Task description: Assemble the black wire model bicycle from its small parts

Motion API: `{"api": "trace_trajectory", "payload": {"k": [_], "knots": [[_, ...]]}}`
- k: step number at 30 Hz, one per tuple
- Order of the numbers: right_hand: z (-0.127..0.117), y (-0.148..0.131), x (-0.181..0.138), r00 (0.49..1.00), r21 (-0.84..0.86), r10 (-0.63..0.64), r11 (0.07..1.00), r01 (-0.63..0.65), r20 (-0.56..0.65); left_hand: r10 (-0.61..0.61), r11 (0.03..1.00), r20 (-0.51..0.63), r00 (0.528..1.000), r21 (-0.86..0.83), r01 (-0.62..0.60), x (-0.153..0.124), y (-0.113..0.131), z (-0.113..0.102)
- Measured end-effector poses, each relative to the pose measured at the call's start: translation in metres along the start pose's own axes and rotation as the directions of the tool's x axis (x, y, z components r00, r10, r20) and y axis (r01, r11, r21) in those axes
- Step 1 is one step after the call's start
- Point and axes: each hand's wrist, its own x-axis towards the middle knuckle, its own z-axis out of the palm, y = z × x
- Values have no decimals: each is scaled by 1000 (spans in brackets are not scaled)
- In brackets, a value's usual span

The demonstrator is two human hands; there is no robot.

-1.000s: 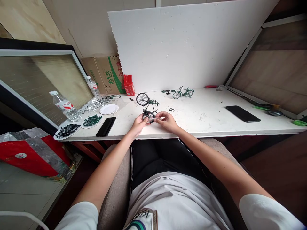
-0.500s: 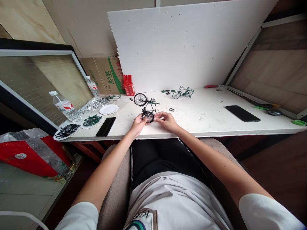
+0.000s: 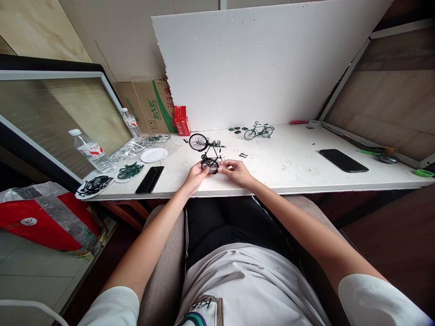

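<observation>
Between my two hands is a small black model bicycle (image 3: 210,151), one wheel close to me and the other pointing away over the table. My left hand (image 3: 196,175) pinches the near wheel from its left side. On the right side of that same wheel, my right hand (image 3: 235,171) has its thumb and fingertips closed at the rim. Some small dark green pieces show just behind the bicycle frame, partly covered by it. A small black part (image 3: 243,155) lies on the table to the right of the bicycle.
A finished-looking green model bicycle (image 3: 259,131) stands at the back. On the left are plates of black parts (image 3: 95,185) and green parts (image 3: 130,170), a white plate (image 3: 154,155), a phone (image 3: 149,179) and a water bottle (image 3: 91,151). Another phone (image 3: 343,161) lies right.
</observation>
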Motion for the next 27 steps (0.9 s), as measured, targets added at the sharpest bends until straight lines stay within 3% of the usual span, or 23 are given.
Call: {"api": "trace_trajectory", "payload": {"k": [10, 27], "knots": [[1, -21, -7, 993, 67, -26, 998, 19, 118, -22, 1000, 36, 999, 6, 22, 0, 2, 0], [0, -14, -4, 988, 59, -78, 996, 70, 135, -12, 1000, 47, 999, -14, 13, 0, 2, -1]]}}
